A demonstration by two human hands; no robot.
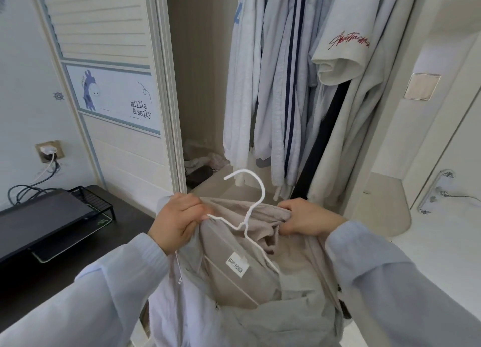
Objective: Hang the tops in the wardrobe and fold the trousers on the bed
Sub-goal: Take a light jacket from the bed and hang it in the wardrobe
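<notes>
A beige top [250, 276] with a white neck label hangs in front of me, held up by both hands. A white hanger [250, 203] sits in its neck opening, hook pointing up towards the wardrobe. My left hand [177, 219] grips the top's left shoulder together with the hanger's left arm. My right hand [304, 219] grips the bunched collar fabric on the right, where the hanger's other arm runs down inside the garment. The open wardrobe [203, 86] lies straight ahead, with several pale tops [281, 86] hanging inside.
The wardrobe's sliding door [112, 94] with a giraffe picture stands at left. A black desk [125, 216] holds a dark monitor stand [46, 219] at lower left. Crumpled clothes [203, 161] lie on the wardrobe floor. A white room door with a handle [440, 190] is at right.
</notes>
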